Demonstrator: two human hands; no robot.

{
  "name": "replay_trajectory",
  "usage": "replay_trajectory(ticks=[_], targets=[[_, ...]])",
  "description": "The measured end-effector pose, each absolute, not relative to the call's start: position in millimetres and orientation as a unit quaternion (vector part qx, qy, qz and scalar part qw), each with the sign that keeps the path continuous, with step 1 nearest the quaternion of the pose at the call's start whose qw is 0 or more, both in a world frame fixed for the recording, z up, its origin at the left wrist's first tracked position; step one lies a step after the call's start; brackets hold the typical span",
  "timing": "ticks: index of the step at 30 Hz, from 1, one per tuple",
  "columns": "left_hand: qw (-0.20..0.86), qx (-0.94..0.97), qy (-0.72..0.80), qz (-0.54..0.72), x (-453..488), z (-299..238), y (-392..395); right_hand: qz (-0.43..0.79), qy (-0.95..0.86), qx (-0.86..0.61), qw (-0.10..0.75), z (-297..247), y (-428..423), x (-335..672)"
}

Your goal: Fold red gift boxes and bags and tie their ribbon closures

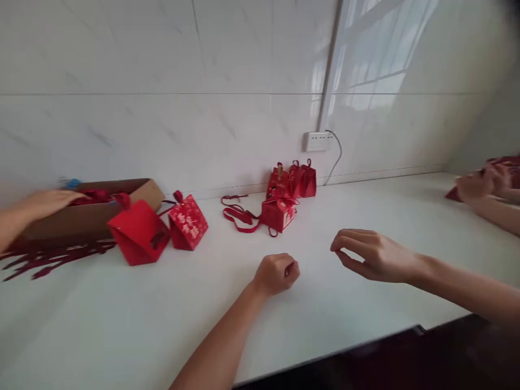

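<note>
My left hand [278, 274] is curled into a loose fist just above the white table, and nothing shows in it. To its right, my right hand [363, 254] hovers with bent fingers and a gap between thumb and fingertips; it holds nothing visible. Beyond my left hand lies a red gift box [278, 215] with a ribbon bow on top. A loose red ribbon [239, 218] curls on the table beside it. Several more red gift boxes [303, 180] with ribbon loops stand behind, near the wall.
At left, a cardboard box [148, 194] holds red items, with another person's hand [51, 201] at it. Two red gift boxes, one plain-faced [136, 230] and one patterned [189, 222], stand beside it. Dark red ribbons [60, 254] lie in front. Another person's hands [479, 184] are at far right.
</note>
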State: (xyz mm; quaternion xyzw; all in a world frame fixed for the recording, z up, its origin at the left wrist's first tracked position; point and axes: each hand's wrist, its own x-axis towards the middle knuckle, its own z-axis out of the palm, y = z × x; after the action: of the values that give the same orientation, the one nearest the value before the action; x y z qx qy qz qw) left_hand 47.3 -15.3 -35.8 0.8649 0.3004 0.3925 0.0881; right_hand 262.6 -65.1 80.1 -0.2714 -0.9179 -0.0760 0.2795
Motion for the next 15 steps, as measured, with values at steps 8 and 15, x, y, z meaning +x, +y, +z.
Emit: replay_trajectory(ticks=[8,15], targets=[[0.160,0.804,0.391,0.418,29.6,-22.6,-8.4,-0.170,-0.870,-0.300,0.352,60.9,32.3,159.3],[0.235,0.737,0.462,0.433,14.0,-26.0,-2.3,-0.037,-0.849,-0.412,0.329,62.2,44.0,101.4]])
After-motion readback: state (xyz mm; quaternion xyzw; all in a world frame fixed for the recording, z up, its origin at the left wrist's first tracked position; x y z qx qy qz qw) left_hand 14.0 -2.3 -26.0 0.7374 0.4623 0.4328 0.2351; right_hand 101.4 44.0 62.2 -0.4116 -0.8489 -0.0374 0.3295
